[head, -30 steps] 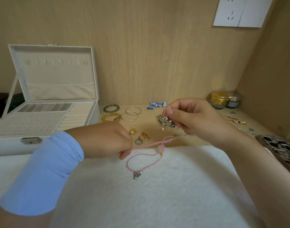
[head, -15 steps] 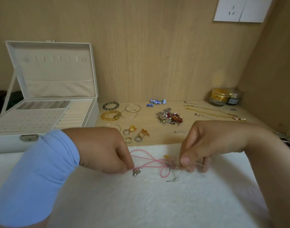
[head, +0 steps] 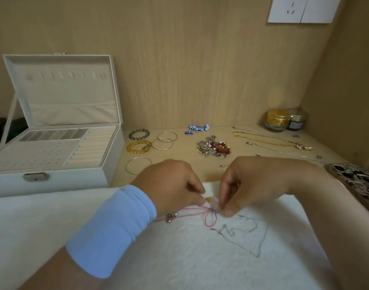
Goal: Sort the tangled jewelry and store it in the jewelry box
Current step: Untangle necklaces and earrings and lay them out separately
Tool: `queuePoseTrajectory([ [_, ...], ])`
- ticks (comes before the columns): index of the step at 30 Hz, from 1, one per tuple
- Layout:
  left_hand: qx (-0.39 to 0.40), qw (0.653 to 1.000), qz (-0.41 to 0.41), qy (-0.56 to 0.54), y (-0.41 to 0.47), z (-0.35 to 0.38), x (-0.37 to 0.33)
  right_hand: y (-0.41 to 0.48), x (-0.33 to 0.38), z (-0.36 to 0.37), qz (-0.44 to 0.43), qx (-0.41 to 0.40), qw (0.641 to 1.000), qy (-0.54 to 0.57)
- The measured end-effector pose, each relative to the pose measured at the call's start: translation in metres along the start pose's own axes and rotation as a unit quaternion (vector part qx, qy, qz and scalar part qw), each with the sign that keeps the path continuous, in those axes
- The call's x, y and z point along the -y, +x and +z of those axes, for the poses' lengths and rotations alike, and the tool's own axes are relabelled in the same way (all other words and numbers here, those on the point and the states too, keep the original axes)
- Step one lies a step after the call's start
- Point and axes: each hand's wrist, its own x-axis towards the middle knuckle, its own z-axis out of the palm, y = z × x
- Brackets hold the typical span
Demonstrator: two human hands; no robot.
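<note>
While both hands work low over the white cloth (head: 179, 260), the left hand (head: 171, 185), with a blue sleeve (head: 114, 229) at the wrist, has its fingers curled and its fingertips closed on the pink cord (head: 208, 223). The right hand (head: 252, 183) is likewise curled, thumb and fingertips pinching at the knot (head: 213, 210) where the cord meets the silver chain (head: 261, 240). Which strand the right hand holds cannot be told.

The cord runs left from the knot under the left hand and ends in small metal beads; one loop hangs below the knot. The chain lies slack on the cloth, to the right of the knot and nearer the person.

The jewelry box (head: 53, 178) stands open at left, lid upright, touching the cloth's far edge.

On the wooden shelf behind:
- dark bead bracelet (head: 139, 134) and amber bracelet (head: 138, 147), side by side
- thin bangles (head: 167, 140), overlapping; one more bangle (head: 137, 165) just beside the left hand
- blue bead piece (head: 197, 129)
- heap of small ornaments (head: 214, 148)
- gold chain (head: 269, 141), laid out
- two jars (head: 276, 120) in the corner
</note>
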Motion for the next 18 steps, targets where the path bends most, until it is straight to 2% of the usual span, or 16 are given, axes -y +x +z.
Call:
queuePoseTrajectory([
  [3, -0.014, 1.000, 0.015, 0.022, -0.002, -0.001, -0.004, 0.008, 0.003, 0.010, 0.029, -0.023, 0.998, -0.051],
  [7, -0.040, 0.996, 0.060, 0.060, 0.000, 0.004, -0.005, 0.009, -0.001, 0.008, 0.012, -0.030, 0.999, -0.042],
  [9, -0.041, 0.998, 0.054, 0.004, 0.000, 0.006, -0.002, 0.009, -0.003, 0.007, -0.004, -0.026, 0.999, -0.033],
  [12, -0.060, 0.987, 0.010, -0.149, -0.002, -0.002, 0.005, 0.010, -0.006, 0.006, -0.027, -0.038, 0.999, 0.018],
  [14, -0.071, 0.964, -0.016, -0.257, -0.003, -0.012, 0.005, 0.011, -0.007, 0.006, -0.037, -0.054, 0.995, 0.072],
  [16, -0.075, 0.908, -0.069, -0.408, -0.004, -0.021, 0.002, 0.012, -0.006, 0.006, -0.045, -0.075, 0.990, 0.108],
  [18, -0.079, 0.852, -0.097, -0.508, -0.006, -0.028, 0.000, 0.013, -0.006, 0.005, -0.057, -0.105, 0.983, 0.140],
])
